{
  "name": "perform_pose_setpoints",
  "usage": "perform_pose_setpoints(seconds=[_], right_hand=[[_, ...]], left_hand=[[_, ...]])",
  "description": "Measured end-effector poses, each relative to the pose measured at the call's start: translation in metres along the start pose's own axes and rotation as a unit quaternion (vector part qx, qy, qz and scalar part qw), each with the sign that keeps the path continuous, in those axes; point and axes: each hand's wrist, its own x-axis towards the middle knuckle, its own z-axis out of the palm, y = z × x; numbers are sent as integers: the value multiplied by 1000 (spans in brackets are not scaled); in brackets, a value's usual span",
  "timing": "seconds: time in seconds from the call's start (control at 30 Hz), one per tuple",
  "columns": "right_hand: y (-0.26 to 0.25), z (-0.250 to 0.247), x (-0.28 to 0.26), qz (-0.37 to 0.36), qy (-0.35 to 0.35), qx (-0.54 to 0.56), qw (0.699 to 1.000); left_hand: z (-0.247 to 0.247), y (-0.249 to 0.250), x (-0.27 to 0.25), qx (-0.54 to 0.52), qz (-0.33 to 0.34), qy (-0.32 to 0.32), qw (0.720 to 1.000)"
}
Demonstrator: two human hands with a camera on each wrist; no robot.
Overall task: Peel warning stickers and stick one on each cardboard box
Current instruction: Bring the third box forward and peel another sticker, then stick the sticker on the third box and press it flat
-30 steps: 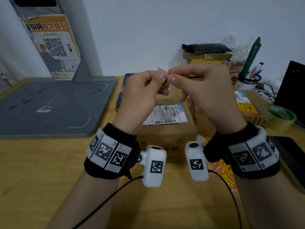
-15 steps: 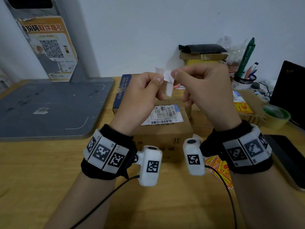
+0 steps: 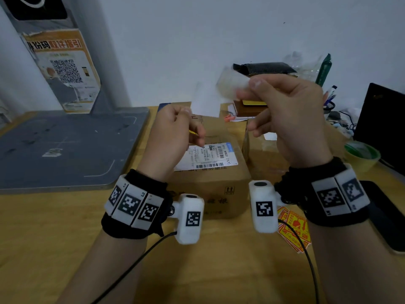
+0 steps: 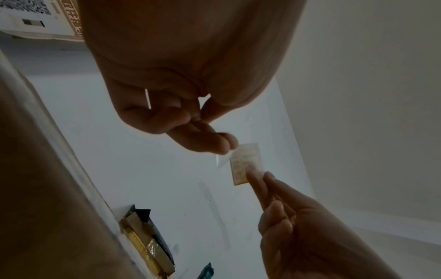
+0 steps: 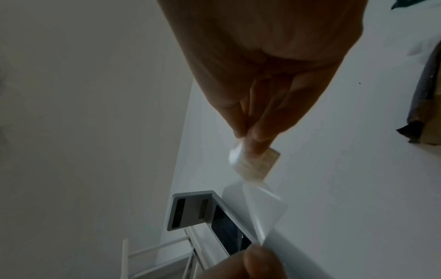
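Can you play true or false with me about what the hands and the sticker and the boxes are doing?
1. The right hand pinches a sticker. True.
2. The left hand lies flat on the table. False: it is raised, pinching white backing paper.
3. The front cardboard box has a barcode label. True.
4. More stickers lie on the grey mat. False: they lie on the wooden table.
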Motion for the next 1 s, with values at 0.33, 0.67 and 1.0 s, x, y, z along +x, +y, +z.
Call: perform_pose_setpoints(seconds=[0.33,0.67,1.0], right_hand=[[0,-6,-2,-96,-1,-159,983],[-3,-5,-6,-42,-67,-199,977],[0,0,-5,17,-136,-175,975]], left_hand=[[30,-1,-17,94,-8,-132,987],[25,-2,-16,115,17,-201,973],[-10,6,2,-43,-38,-15,998]])
